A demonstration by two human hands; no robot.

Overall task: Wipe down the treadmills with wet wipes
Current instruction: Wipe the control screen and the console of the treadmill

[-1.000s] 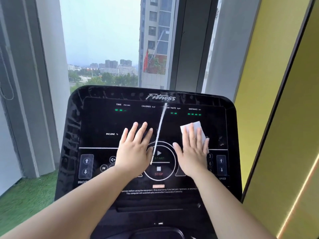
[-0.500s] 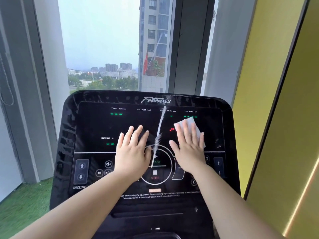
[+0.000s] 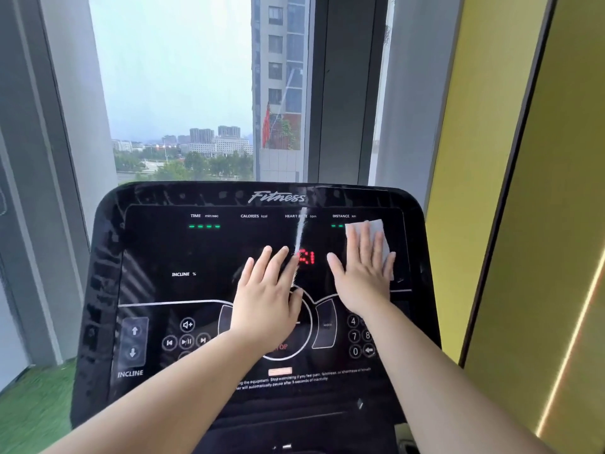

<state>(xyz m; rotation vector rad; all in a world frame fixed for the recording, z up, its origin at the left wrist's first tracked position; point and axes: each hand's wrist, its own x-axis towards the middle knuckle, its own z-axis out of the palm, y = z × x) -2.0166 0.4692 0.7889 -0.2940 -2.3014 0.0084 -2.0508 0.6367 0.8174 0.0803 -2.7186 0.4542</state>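
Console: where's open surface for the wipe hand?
Widest bare patch: dark panel left of the left hand, below the TIME readout, above the white line, around the INCLINE % label. Crowded: centre, both hands flank the red digits; the right hand presses the wipe near the screen's right edge.

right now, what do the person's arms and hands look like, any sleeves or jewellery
The left hand and right hand wear no gloves, rings, watch or bracelet. Both arms are bare right to the frame edge, with no sleeve in view.
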